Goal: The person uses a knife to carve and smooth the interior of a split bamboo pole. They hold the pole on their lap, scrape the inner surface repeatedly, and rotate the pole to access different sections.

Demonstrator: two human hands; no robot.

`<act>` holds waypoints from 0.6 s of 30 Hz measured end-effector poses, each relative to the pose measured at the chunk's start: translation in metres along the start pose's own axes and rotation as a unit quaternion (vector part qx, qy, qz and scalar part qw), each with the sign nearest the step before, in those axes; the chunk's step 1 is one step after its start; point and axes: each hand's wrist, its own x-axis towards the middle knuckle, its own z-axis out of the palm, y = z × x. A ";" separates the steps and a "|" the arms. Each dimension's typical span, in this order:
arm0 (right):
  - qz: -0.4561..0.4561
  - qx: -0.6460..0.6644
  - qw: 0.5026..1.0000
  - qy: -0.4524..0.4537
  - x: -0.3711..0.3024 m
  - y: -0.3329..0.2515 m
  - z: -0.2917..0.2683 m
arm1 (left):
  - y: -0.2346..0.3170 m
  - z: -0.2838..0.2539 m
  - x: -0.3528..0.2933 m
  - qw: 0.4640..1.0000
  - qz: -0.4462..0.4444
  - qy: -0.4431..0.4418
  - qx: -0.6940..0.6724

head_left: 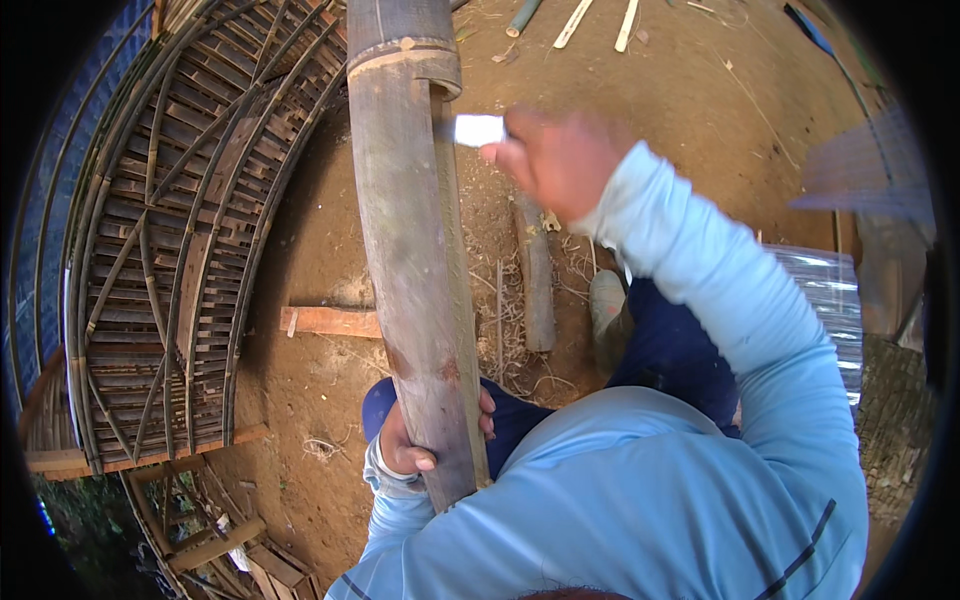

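A thick grey-brown bamboo pole (400, 210) stretches from the top of the view down to my body. A long open slot runs along its right side, below the ring of a node. My left hand (408, 440) is wrapped around the pole near its lower end, thumb on the front and fingertips showing on the right side. Beside the slot, just under the node, my right hand (565, 160) is closed and smeared by motion. From its fingers sticks a white blocky piece (480, 130), seemingly part of a hand tool. Its far end, toward the slot, is blurred.
To the left stands a large curved rack of bamboo slats (170, 230). A short log (535, 270), a flat wooden board (335, 320) and curly shavings lie on the dirt floor. Pale split strips (572, 25) lie farther off. Clear plastic sheeting (815, 290) is at my right.
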 end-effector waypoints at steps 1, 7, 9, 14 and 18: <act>-0.016 -0.027 0.999 0.016 0.007 0.006 -0.003 | 0.000 -0.001 -0.001 1.000 -0.002 -0.004 0.003; -0.046 -0.027 0.999 -0.013 -0.014 -0.005 -0.005 | -0.003 0.000 -0.002 0.999 0.014 -0.006 -0.046; -0.043 -0.006 0.999 -0.029 -0.037 -0.013 0.002 | -0.003 0.001 0.000 0.998 0.015 -0.002 -0.061; -0.068 0.015 0.995 -0.070 -0.052 -0.031 0.009 | -0.003 0.003 -0.004 0.997 0.013 0.023 -0.072; -0.082 0.018 0.994 -0.072 -0.047 -0.033 0.007 | -0.002 0.002 -0.002 0.998 0.015 0.020 -0.065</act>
